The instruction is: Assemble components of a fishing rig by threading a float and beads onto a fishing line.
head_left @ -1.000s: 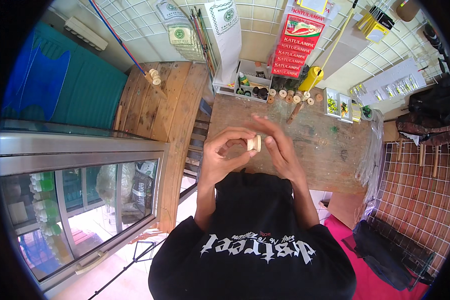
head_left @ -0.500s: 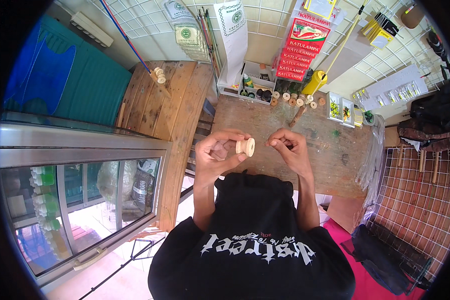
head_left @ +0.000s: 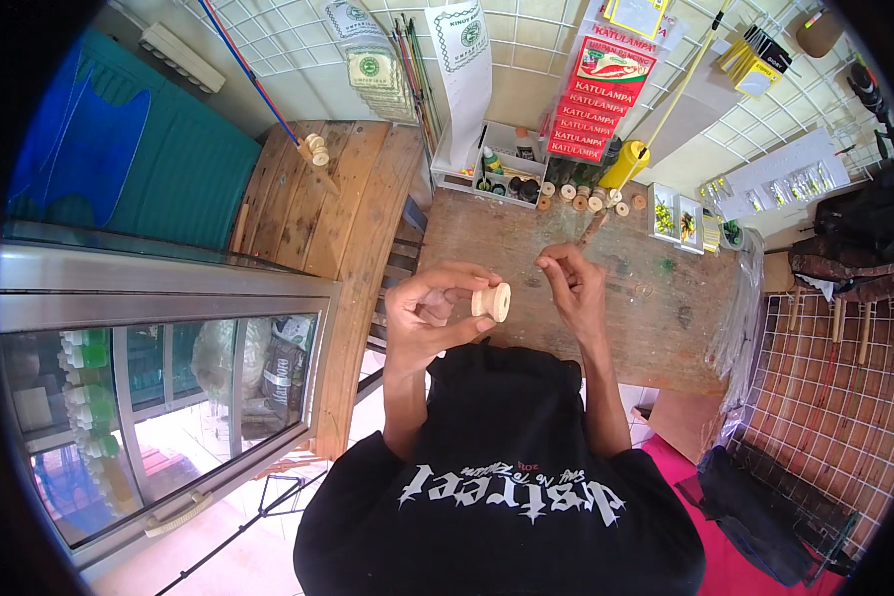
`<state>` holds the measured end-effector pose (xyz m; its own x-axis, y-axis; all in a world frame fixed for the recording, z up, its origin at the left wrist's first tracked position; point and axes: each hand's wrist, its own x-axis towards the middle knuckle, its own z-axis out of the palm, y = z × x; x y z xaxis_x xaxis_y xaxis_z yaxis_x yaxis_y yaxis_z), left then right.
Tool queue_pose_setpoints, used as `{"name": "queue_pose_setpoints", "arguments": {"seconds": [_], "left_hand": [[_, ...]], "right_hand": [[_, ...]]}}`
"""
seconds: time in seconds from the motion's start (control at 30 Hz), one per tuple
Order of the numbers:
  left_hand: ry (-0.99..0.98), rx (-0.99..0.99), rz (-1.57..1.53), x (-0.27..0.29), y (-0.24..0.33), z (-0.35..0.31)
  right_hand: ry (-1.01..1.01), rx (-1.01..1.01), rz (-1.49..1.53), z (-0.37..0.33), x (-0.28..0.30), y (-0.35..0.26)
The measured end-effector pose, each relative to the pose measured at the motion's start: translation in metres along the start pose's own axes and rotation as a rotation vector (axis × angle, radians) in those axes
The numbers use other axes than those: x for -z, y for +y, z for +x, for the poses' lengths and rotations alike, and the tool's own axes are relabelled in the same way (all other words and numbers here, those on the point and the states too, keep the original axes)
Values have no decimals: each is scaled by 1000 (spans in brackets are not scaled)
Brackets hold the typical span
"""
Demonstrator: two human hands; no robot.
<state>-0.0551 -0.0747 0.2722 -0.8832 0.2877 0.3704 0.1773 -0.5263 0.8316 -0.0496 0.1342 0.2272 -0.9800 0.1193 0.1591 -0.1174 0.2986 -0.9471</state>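
A small pale wooden spool point(head_left: 491, 301) sits between the thumb and fingers of my left hand point(head_left: 429, 306), its flat end with the centre hole facing right. Just to the right of it, apart from the spool, my right hand point(head_left: 574, 282) is raised with thumb and fingertips pinched together. Anything in that pinch is too thin or small to make out. Both hands are above the worn wooden table point(head_left: 656, 338).
Several wooden spools point(head_left: 596, 204) line the table's back edge, near a stick point(head_left: 594, 230) and a yellow bottle point(head_left: 626, 164). White trays point(head_left: 512, 159) stand behind. More spools point(head_left: 315, 150) on a rod rest on the left bench point(head_left: 353, 189). A glass-paned metal frame point(head_left: 169, 298) stands at left.
My right hand has moved slightly up, its pinched fingertips now higher. The spool in my left hand has shifted slightly to the right and turned a little.
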Motion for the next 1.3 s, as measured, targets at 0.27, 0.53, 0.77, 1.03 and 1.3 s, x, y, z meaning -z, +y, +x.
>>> {"name": "queue_pose_setpoints", "arguments": {"seconds": [0.27, 0.53, 0.77, 1.03, 1.3], "left_hand": [[267, -13, -287, 6, -13, -2], [659, 125, -591, 15, -29, 3], [687, 119, -78, 20, -51, 2], [392, 37, 356, 15, -58, 0], [-59, 247, 467, 4, -41, 3]], "right_hand": [[26, 31, -20, -5, 3, -2], [-22, 109, -72, -14, 3, -15], [-164, 38, -160, -18, 12, -29], [-196, 267, -205, -21, 29, -55], [-128, 341, -288, 0, 34, -59]]}}
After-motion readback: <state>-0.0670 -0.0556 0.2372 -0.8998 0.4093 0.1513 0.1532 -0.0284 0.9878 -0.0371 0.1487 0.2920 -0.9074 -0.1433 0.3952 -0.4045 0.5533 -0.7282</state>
